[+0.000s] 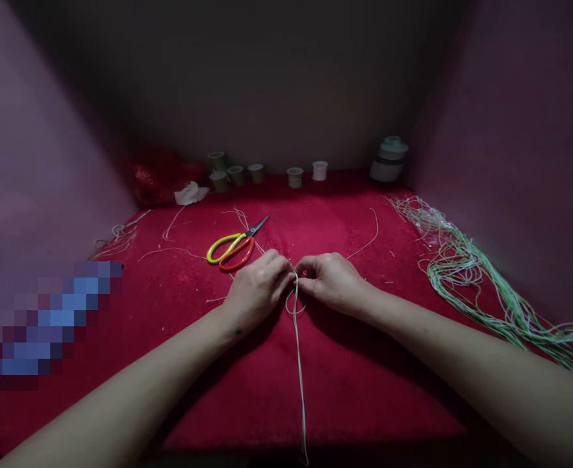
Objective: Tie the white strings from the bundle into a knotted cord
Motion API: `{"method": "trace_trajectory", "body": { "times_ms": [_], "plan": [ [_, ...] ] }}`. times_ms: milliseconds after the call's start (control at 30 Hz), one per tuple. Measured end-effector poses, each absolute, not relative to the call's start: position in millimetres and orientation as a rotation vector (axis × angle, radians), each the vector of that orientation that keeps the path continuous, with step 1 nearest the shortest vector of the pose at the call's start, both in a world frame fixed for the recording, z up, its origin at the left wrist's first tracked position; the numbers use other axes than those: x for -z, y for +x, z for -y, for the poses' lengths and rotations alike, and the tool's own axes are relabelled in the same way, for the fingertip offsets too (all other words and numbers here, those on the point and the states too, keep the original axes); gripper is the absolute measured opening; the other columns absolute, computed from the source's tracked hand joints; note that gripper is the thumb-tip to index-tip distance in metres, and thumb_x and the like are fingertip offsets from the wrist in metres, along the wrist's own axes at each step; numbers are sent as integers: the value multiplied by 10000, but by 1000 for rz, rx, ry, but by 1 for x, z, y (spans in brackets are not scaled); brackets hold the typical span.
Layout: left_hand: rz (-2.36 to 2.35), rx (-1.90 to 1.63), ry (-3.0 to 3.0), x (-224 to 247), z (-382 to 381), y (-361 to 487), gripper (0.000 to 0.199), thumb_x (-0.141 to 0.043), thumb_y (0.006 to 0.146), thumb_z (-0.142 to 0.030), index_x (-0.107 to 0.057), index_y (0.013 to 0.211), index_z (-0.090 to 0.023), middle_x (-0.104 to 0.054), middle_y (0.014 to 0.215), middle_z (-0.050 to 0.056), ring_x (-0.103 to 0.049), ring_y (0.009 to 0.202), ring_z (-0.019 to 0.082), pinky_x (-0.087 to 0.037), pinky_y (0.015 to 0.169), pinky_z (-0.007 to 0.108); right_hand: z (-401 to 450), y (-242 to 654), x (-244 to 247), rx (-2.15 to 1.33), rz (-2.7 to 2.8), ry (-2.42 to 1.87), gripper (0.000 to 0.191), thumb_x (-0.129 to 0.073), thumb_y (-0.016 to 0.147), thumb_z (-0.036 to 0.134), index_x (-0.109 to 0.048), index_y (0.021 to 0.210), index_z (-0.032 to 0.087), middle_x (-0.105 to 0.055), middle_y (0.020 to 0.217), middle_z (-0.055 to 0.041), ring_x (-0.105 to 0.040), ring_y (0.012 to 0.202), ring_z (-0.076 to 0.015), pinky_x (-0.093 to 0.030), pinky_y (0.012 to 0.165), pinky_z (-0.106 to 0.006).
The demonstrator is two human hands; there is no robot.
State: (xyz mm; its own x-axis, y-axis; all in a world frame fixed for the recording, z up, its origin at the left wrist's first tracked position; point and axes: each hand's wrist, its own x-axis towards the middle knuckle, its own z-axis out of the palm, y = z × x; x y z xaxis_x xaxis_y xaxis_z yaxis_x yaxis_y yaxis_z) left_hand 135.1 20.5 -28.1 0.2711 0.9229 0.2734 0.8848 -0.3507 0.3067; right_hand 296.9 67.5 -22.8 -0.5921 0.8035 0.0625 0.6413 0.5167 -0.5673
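Note:
Thin pale cord (pixel 297 344) runs from between my fingertips down toward the table's front edge, with a small loop just below the hands. My left hand (pixel 260 283) pinches the cord from the left, its fingers closed. From the right, my right hand (pixel 332 279) pinches the same cord between thumb and fingers. The two hands nearly meet, and the exact spot they grip is partly hidden by the fingers. Beyond my left hand lie scissors (pixel 240 247) with one yellow and one red handle, blades pointing away to the right.
A red cloth (pixel 364 403) covers the table. Green and white cords (pixel 481 279) lie bundled at right. Several thread spools (pixel 295 177), a lidded container (pixel 390 159), a red plastic bag (pixel 157 175) and white crumpled paper (pixel 190 193) stand along the back. Walls close both sides.

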Motion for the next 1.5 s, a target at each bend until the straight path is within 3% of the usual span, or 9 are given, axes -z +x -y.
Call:
{"method": "trace_trajectory", "body": {
  "times_ms": [233, 400, 500, 633, 733, 900, 1133, 1267, 1500],
  "plan": [
    [-1801, -806, 2390, 15, -19, 130, 185, -456, 860, -301, -585, 859, -170, -549, 895, 62, -524, 774, 152, -426, 678, 275, -68, 295, 22, -739, 2373, -1253, 182, -516, 774, 273, -660, 735, 169, -620, 663, -48, -489, 568, -102, -303, 535, -222],
    [-1615, -415, 1612, -5, -6, 127, 336, -454, 829, -436, -526, 656, -157, -541, 532, -4, -442, 399, 80, -305, 372, 191, -74, 301, 21, -987, 2189, -1157, 127, -479, 767, 193, -586, 719, 143, -592, 632, -29, -488, 542, -80, -334, 533, -200],
    [-1341, -330, 1168, -5, 0, 131, 288, -532, 784, -436, -533, 762, -149, -576, 515, -4, -405, 306, 65, -210, 273, 157, -75, 304, 20, -1114, 2102, -1128, 124, -457, 770, 187, -558, 713, 143, -566, 597, -15, -476, 509, -72, -343, 520, -198],
    [-1076, -454, 837, 2, 5, 141, 261, -581, 768, -314, -551, 951, -131, -616, 551, 10, -452, 293, 86, -283, 228, 149, -75, 306, 18, -977, 2039, -1098, 120, -490, 758, 193, -584, 703, 143, -560, 682, -20, -484, 607, -82, -369, 591, -212],
    [-968, -502, 696, 8, 7, 145, 185, -531, 802, -278, -575, 859, -107, -632, 555, 37, -490, 294, 104, -333, 222, 159, -81, 309, 16, -886, 1933, -1109, 100, -542, 738, 220, -594, 688, 150, -535, 735, -20, -464, 623, -81, -371, 602, -223],
    [-930, -550, 633, 14, 7, 147, 203, -455, 839, -230, -577, 756, -91, -640, 546, 69, -556, 349, 143, -413, 249, 196, -105, 320, 11, -1410, 1354, -1107, 70, -527, 746, 228, -500, 742, 164, -475, 602, 11, -388, 447, -61, -291, 418, -204],
    [-905, -525, 635, 16, 7, 147, 213, -440, 844, -235, -566, 757, -88, -641, 568, 93, -582, 384, 154, -442, 285, 203, -143, 347, 6, -1769, 641, -960, 111, -401, 752, 81, -418, 669, 152, -445, 590, -6, -382, 466, -42, -272, 386, -161],
    [-916, -518, 636, 17, 7, 147, 228, -399, 860, -213, -560, 754, -91, -643, 577, 102, -586, 390, 160, -445, 284, 209, -150, 361, -1, -1781, 497, -903, 151, -379, 757, 48, -408, 654, 154, -388, 555, 5, -334, 450, -34, -214, 362, -144],
    [-957, -478, 675, 16, 8, 148, 251, -372, 866, -230, -539, 730, -101, -636, 566, 92, -580, 385, 145, -421, 290, 180, -160, 367, 3, -1613, 589, -1064, 147, -388, 745, 57, -399, 638, 158, -451, 587, -14, -361, 458, -40, -269, 393, -166]
  ]
}}
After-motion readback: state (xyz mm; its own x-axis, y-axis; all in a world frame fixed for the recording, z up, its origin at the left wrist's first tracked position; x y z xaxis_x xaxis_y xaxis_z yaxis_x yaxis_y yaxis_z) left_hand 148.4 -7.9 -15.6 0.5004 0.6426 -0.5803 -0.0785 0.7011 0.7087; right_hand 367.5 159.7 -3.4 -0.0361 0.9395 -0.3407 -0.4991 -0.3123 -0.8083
